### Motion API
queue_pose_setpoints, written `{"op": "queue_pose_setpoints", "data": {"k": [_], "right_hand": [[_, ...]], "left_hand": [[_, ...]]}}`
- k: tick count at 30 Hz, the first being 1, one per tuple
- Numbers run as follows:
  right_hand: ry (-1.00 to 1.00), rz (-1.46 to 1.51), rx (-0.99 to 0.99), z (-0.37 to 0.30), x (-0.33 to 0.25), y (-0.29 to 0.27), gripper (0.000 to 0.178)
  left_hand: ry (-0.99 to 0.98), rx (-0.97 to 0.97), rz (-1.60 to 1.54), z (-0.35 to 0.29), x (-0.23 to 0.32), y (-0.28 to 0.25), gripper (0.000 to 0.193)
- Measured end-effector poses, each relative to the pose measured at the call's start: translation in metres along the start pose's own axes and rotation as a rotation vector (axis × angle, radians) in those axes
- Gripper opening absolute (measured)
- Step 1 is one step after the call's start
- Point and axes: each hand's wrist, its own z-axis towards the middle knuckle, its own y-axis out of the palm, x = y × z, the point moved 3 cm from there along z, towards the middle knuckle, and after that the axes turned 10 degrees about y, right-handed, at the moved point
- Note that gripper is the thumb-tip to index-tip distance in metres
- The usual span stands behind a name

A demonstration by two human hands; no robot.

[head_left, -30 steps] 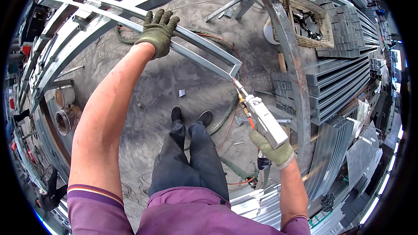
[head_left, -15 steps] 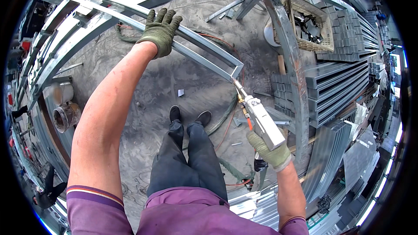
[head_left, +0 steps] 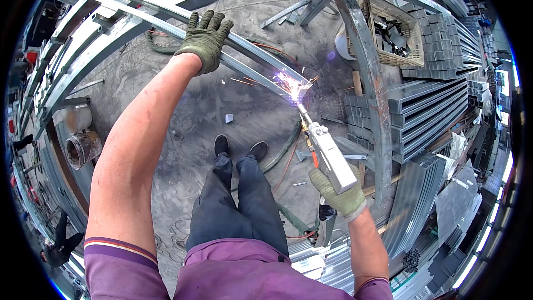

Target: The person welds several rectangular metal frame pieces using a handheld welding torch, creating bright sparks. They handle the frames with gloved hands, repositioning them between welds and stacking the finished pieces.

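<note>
My left hand [head_left: 204, 41], in a dark green glove, lies across the two rails of a narrow galvanized steel frame [head_left: 251, 74]. Its fingers are spread and reach over the far rail. In my right hand [head_left: 343, 195], also gloved, is a silver welding gun [head_left: 332, 153], its fingers wrapped round the handle. The gun's nozzle meets the frame's near right corner. Bright violet-white light and sparks [head_left: 292, 85] burst there and hide the joint. An orange-red trigger or fitting shows below the gun's body.
A rusty steel leg [head_left: 369, 72] stands right of the gun. Beyond are a yellow crate [head_left: 413, 28] of metal scraps and stacked steel tubes [head_left: 430, 111]. Buckets [head_left: 83, 149] stand at left. Hoses [head_left: 286, 147] trail over the floor near my feet.
Light and sparks have appeared at the frame's corner where the nozzle touches. My right hand and the gun's rear have shifted slightly left and down. My left hand stays in place.
</note>
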Motion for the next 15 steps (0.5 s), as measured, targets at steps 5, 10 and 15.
{"op": "queue_pose_setpoints", "data": {"k": [5,10,15], "right_hand": [[0.034,0.006,-0.027,0.0005,-0.0018,-0.0007,0.021],[0.01,0.01,-0.02,0.001,-0.0034,-0.0012,0.023],[0.058,0.01,-0.039,0.0004,-0.0007,0.0008,0.026]], "left_hand": [[0.003,0.007,0.037,0.0002,-0.0015,0.0032,0.084],[-0.006,-0.014,-0.016,-0.0012,0.001,-0.0037,0.082],[-0.012,0.006,-0.005,-0.0021,0.0005,-0.0015,0.081]]}}
